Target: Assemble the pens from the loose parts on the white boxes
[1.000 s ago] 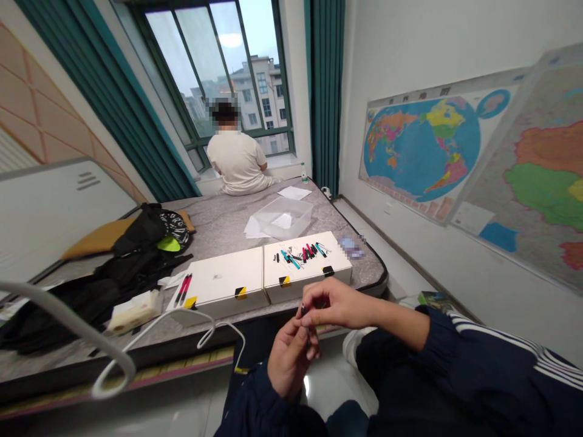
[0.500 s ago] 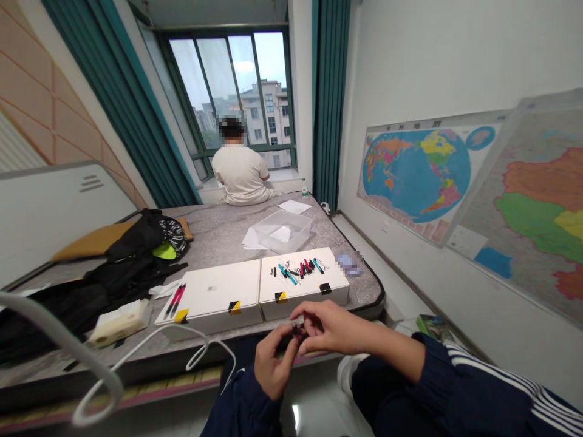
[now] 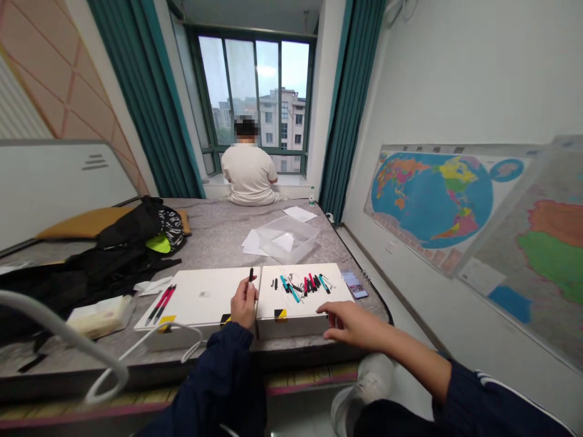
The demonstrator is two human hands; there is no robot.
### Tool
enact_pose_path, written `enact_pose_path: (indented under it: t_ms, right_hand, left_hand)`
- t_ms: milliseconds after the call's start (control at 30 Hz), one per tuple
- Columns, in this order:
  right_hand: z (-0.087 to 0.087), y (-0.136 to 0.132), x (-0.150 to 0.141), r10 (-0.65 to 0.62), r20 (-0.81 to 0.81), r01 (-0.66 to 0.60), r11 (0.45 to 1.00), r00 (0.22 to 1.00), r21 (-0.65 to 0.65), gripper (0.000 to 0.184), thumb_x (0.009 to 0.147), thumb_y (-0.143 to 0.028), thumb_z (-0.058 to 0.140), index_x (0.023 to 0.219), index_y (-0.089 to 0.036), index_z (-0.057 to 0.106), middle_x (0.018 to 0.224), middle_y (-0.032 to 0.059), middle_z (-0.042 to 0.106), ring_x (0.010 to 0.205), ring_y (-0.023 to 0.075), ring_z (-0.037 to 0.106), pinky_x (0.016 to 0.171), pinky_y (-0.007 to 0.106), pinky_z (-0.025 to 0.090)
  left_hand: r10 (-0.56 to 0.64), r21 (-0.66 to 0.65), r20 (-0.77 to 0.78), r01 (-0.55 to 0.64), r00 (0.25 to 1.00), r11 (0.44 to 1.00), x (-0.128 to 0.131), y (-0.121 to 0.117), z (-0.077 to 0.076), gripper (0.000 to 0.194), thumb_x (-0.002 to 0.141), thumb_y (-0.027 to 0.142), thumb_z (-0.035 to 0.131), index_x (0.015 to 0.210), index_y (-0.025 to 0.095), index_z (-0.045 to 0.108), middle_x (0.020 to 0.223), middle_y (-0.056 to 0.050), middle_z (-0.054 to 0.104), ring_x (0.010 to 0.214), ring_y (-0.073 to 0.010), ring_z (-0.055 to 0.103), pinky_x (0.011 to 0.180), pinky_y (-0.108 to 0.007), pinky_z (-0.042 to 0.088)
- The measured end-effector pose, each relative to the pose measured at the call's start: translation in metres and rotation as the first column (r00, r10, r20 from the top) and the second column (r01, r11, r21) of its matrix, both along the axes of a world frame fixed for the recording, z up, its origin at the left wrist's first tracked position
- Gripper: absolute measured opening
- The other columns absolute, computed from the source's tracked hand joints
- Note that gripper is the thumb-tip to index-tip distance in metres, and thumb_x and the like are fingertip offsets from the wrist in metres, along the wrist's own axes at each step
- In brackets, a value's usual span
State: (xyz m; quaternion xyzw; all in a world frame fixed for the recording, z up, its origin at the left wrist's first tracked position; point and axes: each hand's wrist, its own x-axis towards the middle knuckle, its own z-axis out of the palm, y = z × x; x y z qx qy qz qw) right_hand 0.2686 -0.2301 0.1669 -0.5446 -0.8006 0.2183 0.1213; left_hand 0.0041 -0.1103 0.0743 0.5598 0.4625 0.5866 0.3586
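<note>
Left hand (image 3: 245, 306): thumb and fingers pinched together on a black pen piece (image 3: 251, 275), above the right end of the left white box (image 3: 214, 286).
Black pen piece: gripped in the left hand, standing nearly upright, its free end jutting toward 12 o'clock from the fingertips; it is small in the view, so I cannot tell whether it is a whole pen or only a barrel.
Right hand (image 3: 348, 325): thumb and index finger apart, palm down, at the near right corner of the right white box (image 3: 273, 308); the black pen piece lies at about 10 o'clock from it, well apart.
Loose pen parts (image 3: 306, 284): black, teal and red, scattered over the right white box, between 2 and 3 o'clock from the left hand and about 10 o'clock from the right hand.
Red-and-black pens (image 3: 168, 296): two, side by side at the far left end of the left white box, at 9 o'clock from the left hand.
Phone (image 3: 357, 288): on the bed (image 3: 209, 224), near the right white box, about 12 o'clock from the right hand.
Clear bin (image 3: 300, 246): on the bed behind the boxes, about 1 o'clock from the left hand.
Tissue pack (image 3: 102, 315): on the bed beyond the left white box, at 9 o'clock from the left hand.
</note>
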Motion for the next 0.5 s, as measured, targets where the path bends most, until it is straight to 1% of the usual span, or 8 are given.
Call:
enact_pose_path:
  t_ms: [67, 133, 200, 267, 300, 367, 433, 500]
  right_hand:
    - [-0.005, 0.022, 0.004, -0.002, 0.028, 0.002, 1.0, 1.0, 0.024, 0.038, 0.078, -0.037, 0.063, 0.111, -0.019, 0.061, 0.082, 0.0043, 0.066, 0.076, 0.0179, 0.059, 0.068, 0.026, 0.039]
    - [-0.011, 0.05, 0.003, -0.002, 0.063, -0.001, 0.999, 0.998, 0.047, 0.034, 0.081, -0.038, 0.061, 0.108, -0.019, 0.062, 0.083, 0.0048, 0.066, 0.074, 0.0172, 0.059, 0.066, 0.025, 0.039]
    - [-0.017, 0.083, -0.002, 0.008, 0.11, -0.017, 0.997, 0.994, 0.079, 0.031, 0.083, -0.037, 0.059, 0.106, -0.018, 0.064, 0.085, 0.0054, 0.067, 0.074, 0.0167, 0.059, 0.068, 0.025, 0.039]
    - [-0.024, 0.121, -0.011, 0.022, 0.175, -0.041, 0.993, 0.984, 0.108, 0.026, 0.084, -0.033, 0.057, 0.103, -0.017, 0.065, 0.087, 0.0066, 0.067, 0.079, 0.017, 0.06, 0.071, 0.025, 0.039]
    - [-0.028, 0.141, -0.016, 0.002, 0.201, -0.027, 0.992, 0.98, 0.124, 0.025, 0.085, -0.03, 0.056, 0.104, -0.017, 0.065, 0.089, 0.0073, 0.067, 0.081, 0.0171, 0.06, 0.073, 0.025, 0.039]
    - [-0.038, 0.178, -0.027, -0.012, 0.268, -0.026, 0.99, 0.963, 0.139, 0.024, 0.085, -0.024, 0.055, 0.105, -0.016, 0.065, 0.099, 0.0097, 0.066, 0.088, 0.0179, 0.059, 0.077, 0.025, 0.039]
    - [-0.048, 0.208, -0.036, -0.018, 0.36, -0.021, 0.994, 0.933, 0.103, 0.023, 0.084, -0.015, 0.052, 0.102, -0.016, 0.067, 0.102, 0.011, 0.066, 0.093, 0.0186, 0.059, 0.078, 0.024, 0.038]
    - [-0.058, 0.23, -0.043, 0.006, 0.435, -0.034, 0.998, 0.9, 0.058, 0.025, 0.082, -0.011, 0.051, 0.1, -0.017, 0.068, 0.102, 0.0109, 0.066, 0.092, 0.0191, 0.059, 0.075, 0.024, 0.039]
  left_hand:
    - [0.025, -0.016, 0.002, -0.025, 1.0, 1.0, 0.001, 0.016, -0.013, 0.043, 0.082, 0.045, 0.049, 0.109, 0.012, 0.056, 0.055, 0.005, 0.045, 0.046, -0.0092, 0.039, 0.045, -0.02, 0.032]
    - [0.006, -0.066, 0.051, -0.002, 0.999, 0.998, -0.001, 0.028, -0.028, 0.042, 0.081, 0.045, 0.05, 0.107, 0.012, 0.056, 0.054, 0.005, 0.045, 0.044, -0.008, 0.036, 0.043, -0.019, 0.03]
    - [-0.085, -0.131, 0.125, 0.102, 0.988, 0.986, -0.006, 0.038, -0.042, 0.043, 0.082, 0.045, 0.05, 0.109, 0.012, 0.055, 0.054, 0.006, 0.045, 0.041, -0.0063, 0.032, 0.04, -0.018, 0.026]
    - [-0.181, -0.172, 0.201, 0.217, 0.963, 0.961, -0.012, 0.043, -0.051, 0.044, 0.083, 0.045, 0.051, 0.112, 0.013, 0.053, 0.055, 0.006, 0.045, 0.039, -0.0048, 0.029, 0.038, -0.016, 0.023]
    - [-0.215, -0.179, 0.232, 0.259, 0.949, 0.949, -0.015, 0.044, -0.054, 0.043, 0.083, 0.045, 0.052, 0.112, 0.013, 0.053, 0.055, 0.006, 0.044, 0.039, -0.0043, 0.028, 0.038, -0.016, 0.022]
    - [-0.242, -0.173, 0.277, 0.297, 0.93, 0.939, -0.02, 0.044, -0.057, 0.041, 0.084, 0.044, 0.052, 0.113, 0.014, 0.052, 0.056, 0.006, 0.044, 0.04, -0.0036, 0.028, 0.039, -0.015, 0.021]
    - [-0.262, -0.166, 0.302, 0.321, 0.917, 0.932, -0.022, 0.044, -0.057, 0.038, 0.086, 0.042, 0.051, 0.113, 0.015, 0.052, 0.057, 0.006, 0.044, 0.041, -0.0034, 0.029, 0.039, -0.015, 0.022]
    - [-0.273, -0.166, 0.32, 0.338, 0.907, 0.926, -0.023, 0.043, -0.057, 0.036, 0.087, 0.041, 0.05, 0.113, 0.016, 0.052, 0.057, 0.006, 0.045, 0.041, -0.0032, 0.029, 0.039, -0.015, 0.022]
